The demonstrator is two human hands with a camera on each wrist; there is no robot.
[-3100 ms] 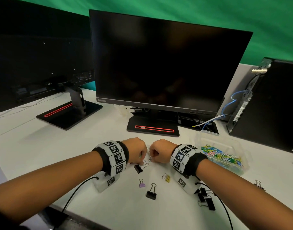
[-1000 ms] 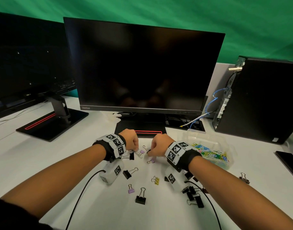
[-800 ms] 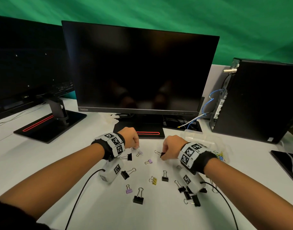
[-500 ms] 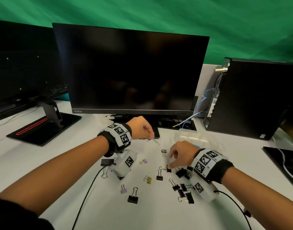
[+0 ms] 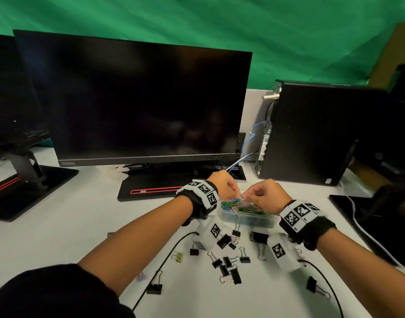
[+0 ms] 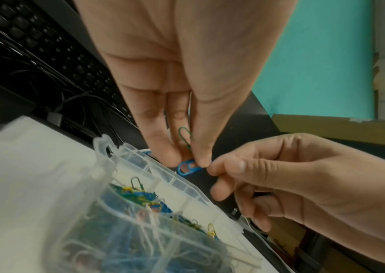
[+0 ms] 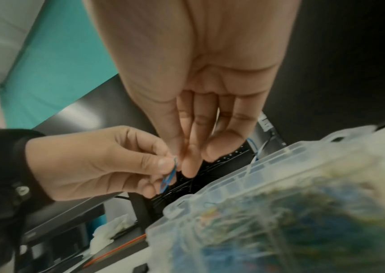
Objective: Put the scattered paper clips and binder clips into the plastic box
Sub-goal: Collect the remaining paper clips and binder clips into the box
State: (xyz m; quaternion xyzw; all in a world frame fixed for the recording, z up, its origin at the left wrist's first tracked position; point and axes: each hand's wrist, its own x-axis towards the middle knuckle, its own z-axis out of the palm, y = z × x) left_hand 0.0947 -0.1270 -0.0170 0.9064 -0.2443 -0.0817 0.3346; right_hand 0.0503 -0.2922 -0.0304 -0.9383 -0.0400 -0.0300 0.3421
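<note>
Left hand (image 6: 179, 103) pinches blue paper clip (image 6: 187, 167) above plastic box (image 6: 154, 208) for drop; right hand (image 6: 287, 182) fingertips pinch same clip's end.

Both hands' fingertips (image 6: 201, 157) meet just above the far rim of the open plastic box (image 5: 245, 220); directly below them the box mouth is unblocked, heaped with coloured paper clips (image 5: 240, 206); beyond the fingers a monitor base (image 5: 151, 187) and cables (image 5: 237, 162) crowd the desk; to their right a black computer tower (image 5: 311, 134) walls off passage; nearer than the box, scattered binder clips (image 5: 226, 265) litter the white desk (image 5: 59, 226)
</note>
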